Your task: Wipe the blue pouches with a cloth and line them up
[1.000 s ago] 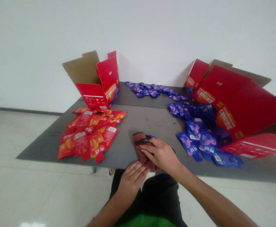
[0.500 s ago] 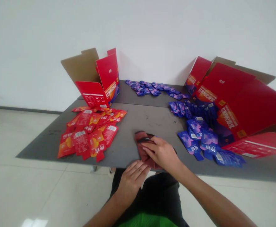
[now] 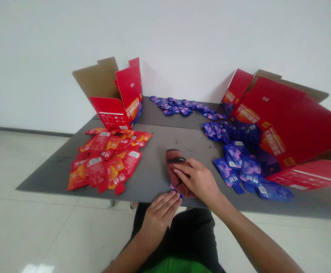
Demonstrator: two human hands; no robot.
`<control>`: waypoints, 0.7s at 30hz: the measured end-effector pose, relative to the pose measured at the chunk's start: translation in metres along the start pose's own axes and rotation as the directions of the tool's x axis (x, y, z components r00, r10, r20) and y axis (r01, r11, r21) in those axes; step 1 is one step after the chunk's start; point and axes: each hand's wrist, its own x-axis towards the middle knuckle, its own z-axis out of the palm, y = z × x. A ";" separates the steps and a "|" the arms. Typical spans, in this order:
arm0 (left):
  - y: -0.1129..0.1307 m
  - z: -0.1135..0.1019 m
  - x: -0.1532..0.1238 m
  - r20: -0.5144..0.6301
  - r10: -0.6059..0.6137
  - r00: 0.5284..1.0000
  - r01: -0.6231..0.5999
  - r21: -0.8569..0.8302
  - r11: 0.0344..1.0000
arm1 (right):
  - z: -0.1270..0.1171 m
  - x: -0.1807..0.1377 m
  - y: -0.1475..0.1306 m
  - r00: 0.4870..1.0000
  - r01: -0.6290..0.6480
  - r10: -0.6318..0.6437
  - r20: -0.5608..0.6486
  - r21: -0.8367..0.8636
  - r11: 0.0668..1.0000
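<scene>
A dark red pouch (image 3: 173, 162) lies on the grey table (image 3: 154, 170) near its front edge. My right hand (image 3: 198, 180) rests on top of it with the fingers curled over its right side. A bit of a purple packet (image 3: 173, 187) peeks out from under the pouch. My left hand (image 3: 161, 210) lies flat at the table's front edge, fingers stretched out together and pointing at the pouch, holding nothing.
A heap of red packets (image 3: 105, 161) lies at the left, a heap of purple packets (image 3: 239, 159) at the right, more purple ones (image 3: 182, 106) at the back. An open red carton (image 3: 120, 102) stands back left; a larger tipped red carton (image 3: 290, 129) fills the right.
My right hand has shifted the dark red pouch slightly right and nearer me; a purple packet's edge now shows at its front rather than its back. My left hand has hardly moved.
</scene>
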 end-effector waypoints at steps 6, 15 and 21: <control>-0.002 0.000 -0.002 0.020 0.019 1.000 -0.019 -0.001 1.000 | 0.026 -0.002 0.006 0.999 -0.031 0.029 0.042 0.033 0.999; 0.002 -0.008 0.011 0.094 0.008 0.996 -0.013 0.053 0.999 | -0.013 0.032 0.035 0.962 -0.156 0.180 -0.204 0.128 0.979; 0.005 -0.003 0.052 0.065 -0.178 0.982 0.175 0.061 0.983 | -0.014 -0.051 0.026 0.890 -0.156 0.284 -0.356 0.349 0.924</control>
